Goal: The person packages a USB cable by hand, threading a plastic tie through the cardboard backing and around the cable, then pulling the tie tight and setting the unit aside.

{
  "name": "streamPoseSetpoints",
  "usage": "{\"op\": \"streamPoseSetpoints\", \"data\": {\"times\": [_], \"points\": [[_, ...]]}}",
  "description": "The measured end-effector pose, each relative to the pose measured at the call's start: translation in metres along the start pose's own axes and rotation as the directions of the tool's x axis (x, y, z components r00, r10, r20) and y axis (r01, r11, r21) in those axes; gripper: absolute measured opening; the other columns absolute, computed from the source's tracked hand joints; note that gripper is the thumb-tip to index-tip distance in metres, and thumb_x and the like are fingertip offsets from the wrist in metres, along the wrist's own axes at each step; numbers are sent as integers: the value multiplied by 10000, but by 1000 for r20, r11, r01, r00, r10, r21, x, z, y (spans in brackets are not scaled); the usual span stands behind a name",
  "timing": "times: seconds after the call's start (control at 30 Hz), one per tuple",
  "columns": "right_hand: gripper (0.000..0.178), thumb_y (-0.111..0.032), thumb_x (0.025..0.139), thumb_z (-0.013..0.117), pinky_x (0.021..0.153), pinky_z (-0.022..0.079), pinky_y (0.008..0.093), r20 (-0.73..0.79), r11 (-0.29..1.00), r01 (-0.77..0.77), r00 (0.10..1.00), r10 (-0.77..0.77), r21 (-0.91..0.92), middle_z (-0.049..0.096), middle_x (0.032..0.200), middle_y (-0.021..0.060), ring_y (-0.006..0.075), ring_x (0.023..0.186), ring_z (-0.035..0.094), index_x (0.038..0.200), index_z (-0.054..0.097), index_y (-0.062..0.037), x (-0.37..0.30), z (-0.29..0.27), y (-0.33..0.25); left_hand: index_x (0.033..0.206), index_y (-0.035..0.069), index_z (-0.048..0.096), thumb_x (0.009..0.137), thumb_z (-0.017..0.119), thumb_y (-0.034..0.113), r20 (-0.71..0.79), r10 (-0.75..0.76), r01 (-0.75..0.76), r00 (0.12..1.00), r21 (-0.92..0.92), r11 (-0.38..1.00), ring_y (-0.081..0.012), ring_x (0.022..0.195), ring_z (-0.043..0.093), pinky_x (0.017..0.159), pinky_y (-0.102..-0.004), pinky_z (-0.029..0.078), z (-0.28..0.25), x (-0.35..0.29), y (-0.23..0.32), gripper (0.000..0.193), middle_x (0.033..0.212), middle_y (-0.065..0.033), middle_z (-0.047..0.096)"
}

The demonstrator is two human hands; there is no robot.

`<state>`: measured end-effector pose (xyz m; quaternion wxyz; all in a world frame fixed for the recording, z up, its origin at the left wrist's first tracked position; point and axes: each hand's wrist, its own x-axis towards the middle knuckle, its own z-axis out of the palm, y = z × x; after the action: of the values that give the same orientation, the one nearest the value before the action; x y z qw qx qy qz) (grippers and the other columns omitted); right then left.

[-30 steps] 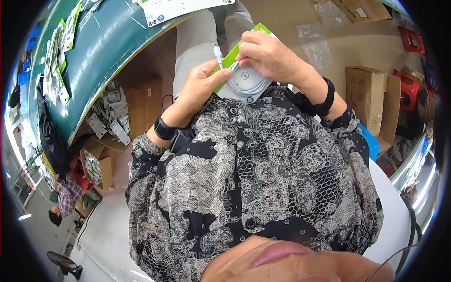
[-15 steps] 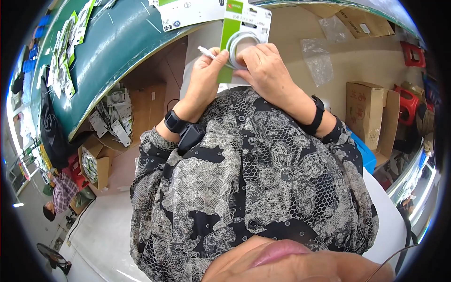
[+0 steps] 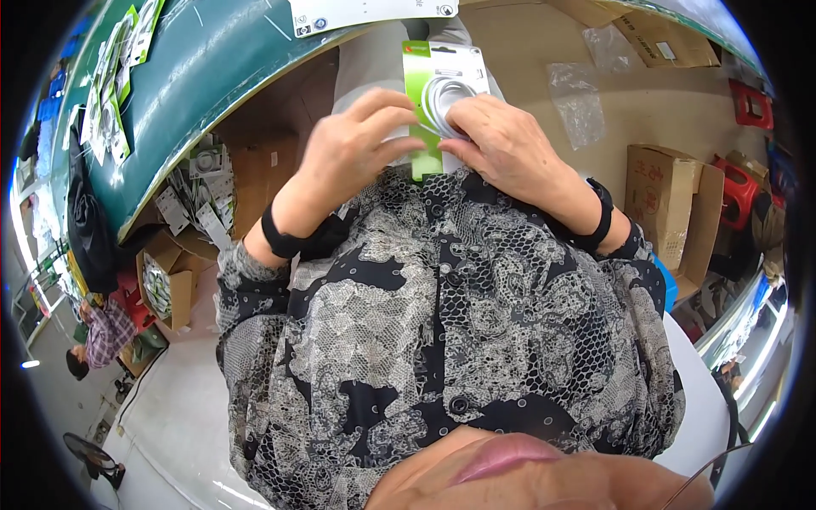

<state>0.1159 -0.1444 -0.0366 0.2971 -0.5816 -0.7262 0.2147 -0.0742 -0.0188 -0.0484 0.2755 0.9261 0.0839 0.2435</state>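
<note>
My right hand pinches a green and white hang card together with the coiled white cable on its front. The card stands upright before my chest, its lower end near my shirt. At the card's left edge is my left hand, slightly blurred, with thumb and fingers apart and nothing visible between them. The cable's end is hidden.
A green-topped table curves along the left and front, bearing several carded cables and a large white printed sheet. Below it are cartons of packed cables. A cardboard box and red stools stand right.
The card and cable came down nearer my chest. My left hand let go of the card and cable end and moved left, fingers spreading. My right hand still grips the card.
</note>
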Motion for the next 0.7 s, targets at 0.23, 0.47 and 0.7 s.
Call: {"op": "streamPoseSetpoints", "data": {"times": [0.23,0.47,0.7], "points": [[237,-155,769,686,654,451,390,-10,999,48,999,-48,8,539,787,119,307,769,553,884,521,-28,-9,-3,-13,1024,73,589,766,728,193,161,-67,85,985,-108,990,-226,634,603,532,-317,464,2,-8,14,317,794,-68,579],[263,-163,709,724,647,461,352,0,978,194,981,-195,-73,528,791,62,242,760,548,856,534,-56,-19,-4,-29,1081,73,591,771,719,183,189,-57,112,980,-293,950,-234,587,606,520,-326,466,-5,-17,26,353,733,-63,619],[199,-140,713,667,633,445,311,58,923,326,945,-321,-202,507,774,30,187,763,544,841,531,-71,-25,-10,-34,1148,149,591,804,684,190,347,-36,142,937,-285,948,-246,601,625,508,-328,471,-22,-2,33,358,775,-59,654]]}}
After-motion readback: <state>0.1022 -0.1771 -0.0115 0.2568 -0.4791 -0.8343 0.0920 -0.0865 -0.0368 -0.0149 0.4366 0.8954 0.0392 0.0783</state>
